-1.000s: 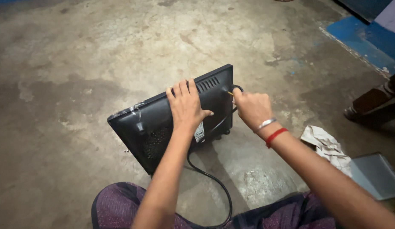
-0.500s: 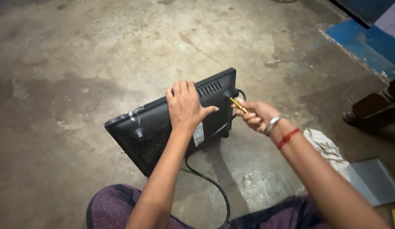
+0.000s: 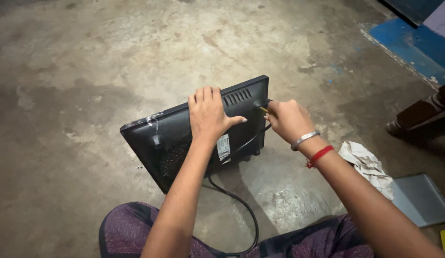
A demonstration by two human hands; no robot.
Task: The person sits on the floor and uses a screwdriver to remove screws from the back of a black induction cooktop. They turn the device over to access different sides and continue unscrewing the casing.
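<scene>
A bare concrete floor fills the left and top of the frame, stained and patchy. Near the middle stands a flat black appliance, tipped up on one edge with its vented underside facing the camera; a small white label sits on that face and a row of slots runs along its upper right. A black cord leaves the lower part of the appliance and curves down to the bottom edge of the frame, between the person's knees in purple patterned cloth. The left hand lies flat over the upper rim of the appliance, fingers spread and open, thumb pointing right, steadying it. Just to the right, the right hand is closed around a screwdriver with a yellow shaft, whose tip meets the appliance near its upper right corner. That wrist wears a silver bangle and a red thread. Further right a crumpled white rag lies on the floor, touching a grey flat panel at the lower right. A blue painted patch marks the upper right corner
</scene>
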